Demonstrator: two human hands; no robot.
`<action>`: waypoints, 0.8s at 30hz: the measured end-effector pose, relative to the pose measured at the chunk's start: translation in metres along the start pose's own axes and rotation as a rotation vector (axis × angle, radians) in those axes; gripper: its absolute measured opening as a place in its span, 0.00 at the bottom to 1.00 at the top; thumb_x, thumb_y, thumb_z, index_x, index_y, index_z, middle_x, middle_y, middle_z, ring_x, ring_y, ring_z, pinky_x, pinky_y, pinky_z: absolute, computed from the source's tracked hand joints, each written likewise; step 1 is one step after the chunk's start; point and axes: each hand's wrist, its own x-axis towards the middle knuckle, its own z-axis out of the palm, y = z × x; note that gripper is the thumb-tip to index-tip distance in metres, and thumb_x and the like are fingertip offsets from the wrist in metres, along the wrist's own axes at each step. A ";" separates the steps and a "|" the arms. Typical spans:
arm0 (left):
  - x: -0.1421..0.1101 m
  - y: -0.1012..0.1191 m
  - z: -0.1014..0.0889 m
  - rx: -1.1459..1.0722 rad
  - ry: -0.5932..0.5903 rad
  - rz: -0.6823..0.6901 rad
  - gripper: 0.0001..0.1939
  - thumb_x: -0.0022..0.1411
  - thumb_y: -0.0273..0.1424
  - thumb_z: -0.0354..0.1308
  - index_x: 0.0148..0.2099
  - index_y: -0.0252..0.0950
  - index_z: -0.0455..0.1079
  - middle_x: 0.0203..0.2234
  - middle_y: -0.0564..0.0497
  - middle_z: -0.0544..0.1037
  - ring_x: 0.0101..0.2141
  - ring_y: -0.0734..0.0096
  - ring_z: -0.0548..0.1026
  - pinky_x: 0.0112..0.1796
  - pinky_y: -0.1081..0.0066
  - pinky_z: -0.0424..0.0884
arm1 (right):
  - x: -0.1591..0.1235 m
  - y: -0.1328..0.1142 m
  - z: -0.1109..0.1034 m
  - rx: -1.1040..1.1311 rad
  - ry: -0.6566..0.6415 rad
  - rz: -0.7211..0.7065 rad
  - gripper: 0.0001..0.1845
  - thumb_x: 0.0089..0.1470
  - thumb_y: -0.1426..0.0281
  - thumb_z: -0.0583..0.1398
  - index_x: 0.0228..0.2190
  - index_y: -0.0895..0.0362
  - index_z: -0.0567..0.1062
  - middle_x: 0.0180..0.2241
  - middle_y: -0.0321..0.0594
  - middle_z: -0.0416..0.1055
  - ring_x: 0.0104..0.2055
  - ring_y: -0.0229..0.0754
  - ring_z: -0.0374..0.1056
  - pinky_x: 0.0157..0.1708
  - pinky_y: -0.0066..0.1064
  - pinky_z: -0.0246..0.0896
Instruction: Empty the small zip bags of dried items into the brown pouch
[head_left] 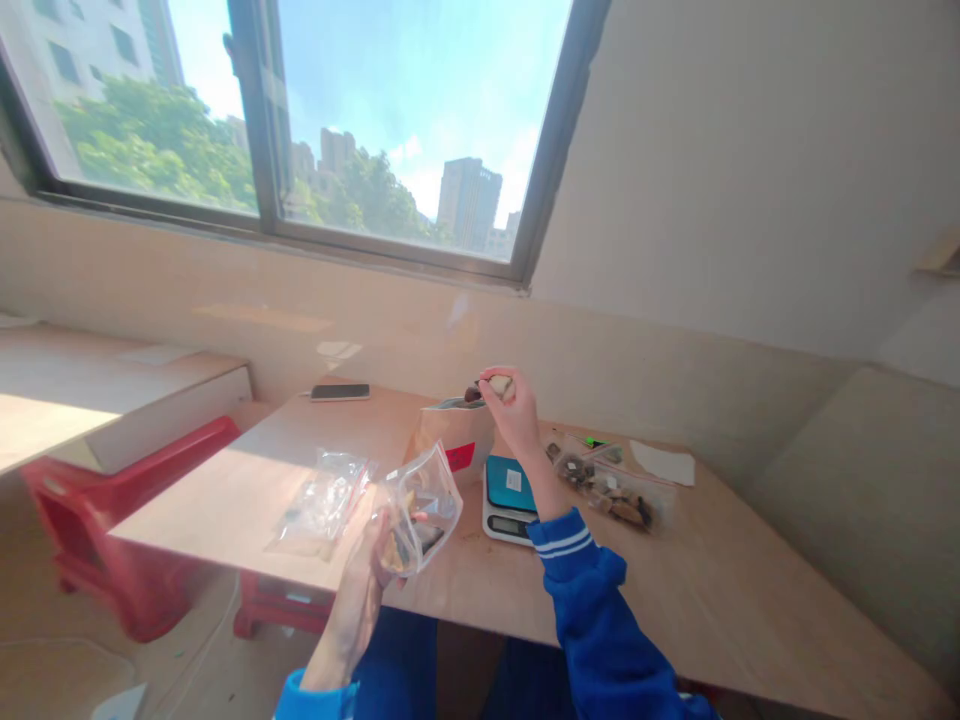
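My left hand [373,560] is wrapped round a clear zip bag [435,500] whose mouth gapes toward the right; pale and dark pieces lie inside it. Above the opening of an upright brown paper bag [431,435] with a red label, my right hand [512,405] pinches a pale piece [500,384] that looks like dried mushroom. A dark brown piece [472,393] shows by its fingertips; whether the fingers hold it or it rests at the bag's mouth, I cannot tell. Below my right wrist sits a white kitchen scale [495,527] with a teal top.
Filled clear bags of brown pieces [619,497] lie right of the scale, near a white paper [664,463]. Flat clear bags [322,500] lie on the left. A phone [340,392] rests at the back edge. Red stools [135,540] stand below, left of the table.
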 end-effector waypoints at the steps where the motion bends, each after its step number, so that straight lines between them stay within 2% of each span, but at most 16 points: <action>1: 0.000 0.002 -0.001 -0.024 -0.003 0.022 0.34 0.54 0.51 0.58 0.58 0.39 0.67 0.43 0.45 0.81 0.41 0.54 0.79 0.39 0.63 0.72 | 0.001 0.005 0.002 -0.052 -0.040 0.002 0.08 0.52 0.65 0.59 0.35 0.54 0.72 0.35 0.39 0.74 0.37 0.42 0.70 0.40 0.34 0.65; 4: 0.000 0.005 -0.005 -0.080 0.001 0.066 0.32 0.55 0.47 0.60 0.58 0.38 0.67 0.44 0.46 0.81 0.44 0.55 0.78 0.44 0.63 0.71 | -0.001 0.015 0.005 -0.157 -0.153 -0.007 0.07 0.53 0.66 0.58 0.35 0.53 0.72 0.37 0.40 0.74 0.40 0.44 0.70 0.42 0.36 0.64; 8: 0.000 0.006 -0.006 -0.063 0.011 0.044 0.33 0.53 0.48 0.61 0.58 0.38 0.68 0.44 0.46 0.80 0.46 0.53 0.77 0.47 0.60 0.70 | -0.002 0.016 0.005 -0.145 -0.228 -0.042 0.10 0.54 0.67 0.57 0.40 0.54 0.70 0.42 0.42 0.74 0.45 0.45 0.69 0.47 0.38 0.62; 14: 0.003 0.002 -0.005 -0.053 -0.030 0.053 0.31 0.55 0.49 0.59 0.57 0.40 0.69 0.47 0.46 0.79 0.48 0.52 0.76 0.47 0.59 0.71 | 0.006 0.017 0.004 -0.093 -0.238 0.009 0.19 0.53 0.66 0.58 0.47 0.54 0.63 0.44 0.43 0.72 0.43 0.44 0.69 0.47 0.39 0.63; 19: 0.005 -0.001 -0.006 -0.092 -0.074 0.074 0.28 0.57 0.45 0.59 0.57 0.37 0.69 0.46 0.45 0.79 0.47 0.53 0.77 0.48 0.60 0.71 | 0.008 0.019 0.004 -0.110 -0.291 -0.009 0.19 0.54 0.66 0.58 0.48 0.52 0.63 0.46 0.42 0.71 0.46 0.43 0.68 0.50 0.40 0.62; 24: 0.004 0.001 -0.004 -0.113 -0.023 0.052 0.32 0.53 0.46 0.62 0.58 0.38 0.67 0.45 0.46 0.80 0.45 0.53 0.78 0.48 0.61 0.71 | 0.012 0.028 0.008 -0.073 -0.217 -0.023 0.16 0.57 0.63 0.56 0.45 0.53 0.59 0.43 0.44 0.71 0.43 0.43 0.69 0.46 0.38 0.64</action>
